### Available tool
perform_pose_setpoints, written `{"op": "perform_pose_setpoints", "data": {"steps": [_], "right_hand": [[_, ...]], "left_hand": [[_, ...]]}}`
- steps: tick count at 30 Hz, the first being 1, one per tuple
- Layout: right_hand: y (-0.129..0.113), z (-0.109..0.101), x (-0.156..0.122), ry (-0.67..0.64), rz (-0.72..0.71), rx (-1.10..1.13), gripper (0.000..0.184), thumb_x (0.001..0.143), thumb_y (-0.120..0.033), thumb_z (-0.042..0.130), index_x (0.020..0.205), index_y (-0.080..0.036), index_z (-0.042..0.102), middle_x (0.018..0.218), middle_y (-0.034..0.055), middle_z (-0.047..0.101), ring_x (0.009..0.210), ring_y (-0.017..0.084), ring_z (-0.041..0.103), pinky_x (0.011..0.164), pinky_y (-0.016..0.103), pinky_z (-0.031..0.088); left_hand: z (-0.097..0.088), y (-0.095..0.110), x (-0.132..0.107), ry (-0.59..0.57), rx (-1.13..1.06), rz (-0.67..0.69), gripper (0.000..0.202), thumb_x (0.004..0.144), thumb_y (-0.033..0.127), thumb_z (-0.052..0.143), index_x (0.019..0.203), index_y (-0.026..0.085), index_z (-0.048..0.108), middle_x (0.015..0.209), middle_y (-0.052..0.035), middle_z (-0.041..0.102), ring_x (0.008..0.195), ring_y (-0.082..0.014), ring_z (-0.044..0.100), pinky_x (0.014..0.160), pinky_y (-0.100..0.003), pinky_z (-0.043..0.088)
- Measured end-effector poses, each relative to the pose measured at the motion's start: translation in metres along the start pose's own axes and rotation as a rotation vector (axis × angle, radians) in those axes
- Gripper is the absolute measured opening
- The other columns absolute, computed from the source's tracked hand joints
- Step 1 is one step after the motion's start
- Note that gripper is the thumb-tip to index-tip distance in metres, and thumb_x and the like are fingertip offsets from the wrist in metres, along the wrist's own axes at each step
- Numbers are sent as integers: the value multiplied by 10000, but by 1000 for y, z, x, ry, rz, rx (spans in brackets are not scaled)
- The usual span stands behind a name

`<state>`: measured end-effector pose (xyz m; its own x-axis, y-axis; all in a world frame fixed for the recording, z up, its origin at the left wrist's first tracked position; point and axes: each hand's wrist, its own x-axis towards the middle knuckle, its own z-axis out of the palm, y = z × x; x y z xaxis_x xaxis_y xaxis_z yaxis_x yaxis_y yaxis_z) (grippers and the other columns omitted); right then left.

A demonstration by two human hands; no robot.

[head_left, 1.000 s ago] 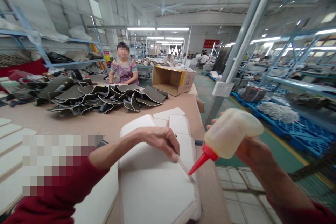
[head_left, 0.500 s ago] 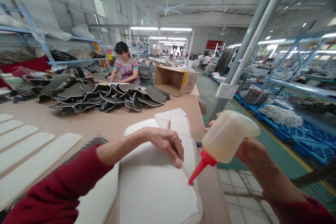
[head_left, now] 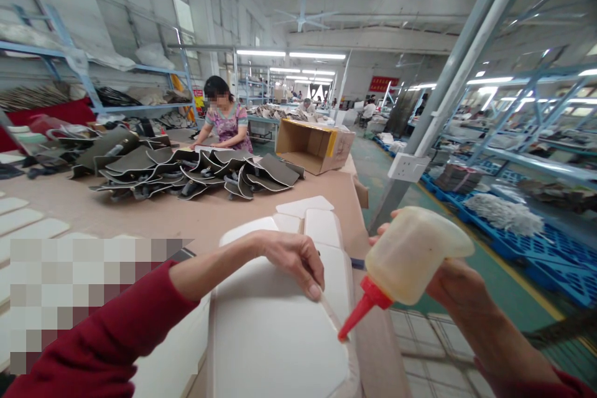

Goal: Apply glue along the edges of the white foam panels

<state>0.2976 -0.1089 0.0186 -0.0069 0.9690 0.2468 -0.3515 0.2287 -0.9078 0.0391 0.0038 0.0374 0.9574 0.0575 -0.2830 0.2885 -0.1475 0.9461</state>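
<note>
Red-tipped bottle (head_left: 405, 261) clasped in right grip (head_left: 451, 285), left grip (head_left: 297, 262) pinching the edge of the white panel (head_left: 275, 336), I'm likely gluing, steady nozzle tracing needed next.

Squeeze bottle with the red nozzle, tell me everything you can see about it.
The squeeze bottle looks like soft, translucent plastic, cloudy off-white with a yellowish tint; whether that is liquid inside is unclear. A ribbed red collar joins its tapered red nozzle. No label shows. It is tipped nozzle-down, toward the picture's lower left, in the grip of the right hand. The nozzle's tip is at the right edge of the top white panel, touching or nearly so.
</note>
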Motion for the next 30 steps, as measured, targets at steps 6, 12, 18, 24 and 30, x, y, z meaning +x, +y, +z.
{"op": "perform_pose_setpoints", "data": {"steps": [6,12,18,24,30], "right_hand": [[3,-13,-9,66,12,18,680,538,-376,873,1170,-337,625,1068,76,677,959,347,644,803,535,525],[-1,-2,-17,164,-17,17,634,500,-363,874,1097,-304,670,1046,112,687,929,369,655,769,530,540],[-6,26,-27,589,-55,14,763,325,-257,808,1075,-253,665,1086,159,667,901,433,648,849,608,500],[-2,31,-35,748,-165,20,791,307,-220,842,1079,-253,670,1059,122,686,956,410,639,875,564,511],[9,8,-40,596,-224,-4,696,544,-265,874,1193,-261,621,1025,104,696,1009,317,639,932,475,491]], "left_hand": [[-5,-3,-6,66,34,-14,478,548,570,817,760,143,779,702,-5,716,685,-138,575,610,-200,456],[-10,-6,-14,182,82,11,409,595,531,809,727,146,769,639,5,659,639,-128,526,537,-203,383],[-15,-11,-20,335,79,7,418,588,535,799,696,135,742,590,18,580,612,-111,458,522,-211,324],[-18,-24,-26,424,152,44,419,666,537,738,678,120,692,553,32,489,538,-83,369,467,-222,222],[-19,-30,-29,459,167,55,452,683,566,710,675,119,646,540,49,432,508,-70,320,452,-227,183]]}}
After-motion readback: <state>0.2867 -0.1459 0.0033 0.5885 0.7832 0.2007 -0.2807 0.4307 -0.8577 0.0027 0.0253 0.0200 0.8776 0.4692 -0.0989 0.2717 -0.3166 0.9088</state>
